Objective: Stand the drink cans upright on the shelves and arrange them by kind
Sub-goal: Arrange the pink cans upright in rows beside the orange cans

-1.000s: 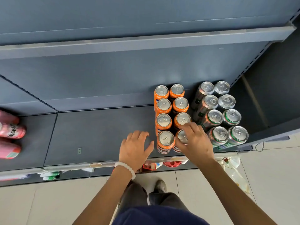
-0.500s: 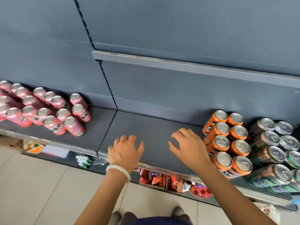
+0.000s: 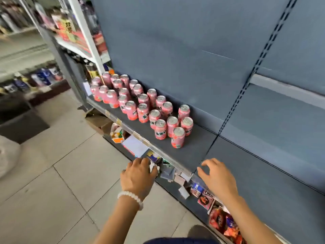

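Several pink drink cans (image 3: 143, 112) stand upright in a loose cluster on the dark grey shelf (image 3: 195, 150), running from the far left end toward the middle. The nearest pink can (image 3: 178, 137) stands alone at the front of the group. My left hand (image 3: 139, 175), with a white bead bracelet on the wrist, hovers in front of the shelf edge, fingers loosely apart, holding nothing. My right hand (image 3: 218, 178) hovers over the shelf's front edge to the right of the cans, fingers spread and empty. The orange and silver cans are out of view.
A lower shelf (image 3: 177, 189) under my hands holds small snack packets (image 3: 223, 221) and paper tags. The blue back panel (image 3: 184, 59) rises behind the cans. To the left are a tiled floor (image 3: 58, 169) and other blurred stocked shelves (image 3: 70, 32).
The view has swung left from the orange and silver cans to the pink cans. Both hands have left the orange cans and moved left along the shelf edge, empty.
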